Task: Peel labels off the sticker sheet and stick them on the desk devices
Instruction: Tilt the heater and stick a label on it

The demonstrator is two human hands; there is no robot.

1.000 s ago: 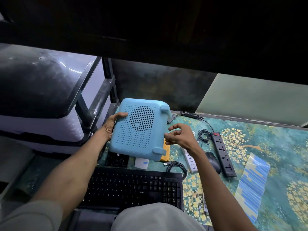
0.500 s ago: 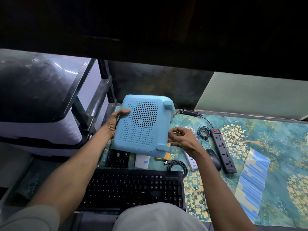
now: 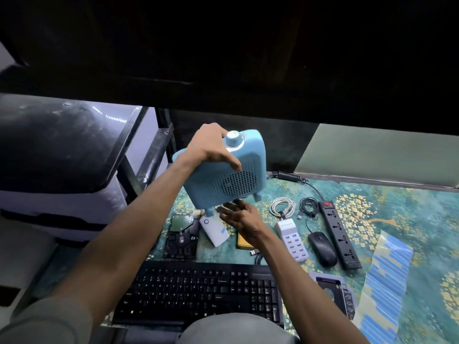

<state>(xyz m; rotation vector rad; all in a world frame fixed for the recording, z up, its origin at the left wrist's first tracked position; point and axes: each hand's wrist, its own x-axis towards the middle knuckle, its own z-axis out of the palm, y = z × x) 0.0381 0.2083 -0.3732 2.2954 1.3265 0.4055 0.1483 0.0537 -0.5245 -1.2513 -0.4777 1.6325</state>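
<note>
Left hand grips the perforated blue plastic heater from above; right hand, fingers straight, touches its underside.

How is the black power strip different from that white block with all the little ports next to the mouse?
The black power strip is dark, long and narrow, with a few large sockets in one row and a red switch at its far end. The white block is pale, shorter and wider, with many small ports in two columns and no switch that shows. Both lie flat on the patterned desk mat, untouched by either hand.
</note>
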